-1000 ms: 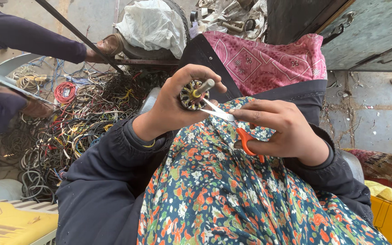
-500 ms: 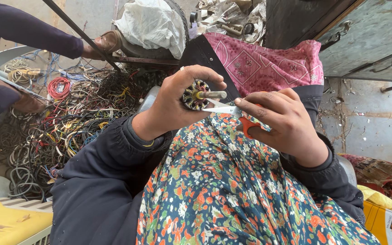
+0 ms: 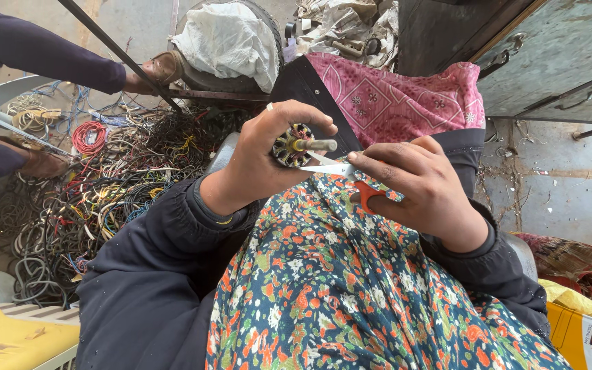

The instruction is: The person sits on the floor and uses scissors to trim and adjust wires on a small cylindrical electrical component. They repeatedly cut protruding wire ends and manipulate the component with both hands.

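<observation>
The left hand (image 3: pixel 261 161) is closing around a small motor rotor (image 3: pixel 294 145), fingers wrapping its copper-wound core while the metal shaft is sticking out to the right, held up above the lap. The right hand (image 3: pixel 419 188) is gripping a pair of orange-handled scissors (image 3: pixel 347 179), with the blades pointing left and the tip sitting right at the base of the rotor, just under the shaft. To work this well, it seems wise to be keeping the rotor pinched firmly so it is not turning, feeding the blade tip into the windings at a shallow angle, and keeping the left thumb clear of the point, since a slip would be sending the blade toward the palm. Below both hands a flowered garment (image 3: pixel 350 301) is covering the lap, and a pink patterned cloth (image 3: pixel 405 96) is lying beyond them. To the left a heap of tangled coloured wires (image 3: pixel 83 199) is spreading over the floor, where another person's dark sleeve (image 3: pixel 42 58) is reaching in. At the lower right corner a yellow carton (image 3: pixel 583 336) is showing a white panel with a dark emblem; at the lower left a yellow plastic piece (image 3: pixel 15 336) is lying flat.
</observation>
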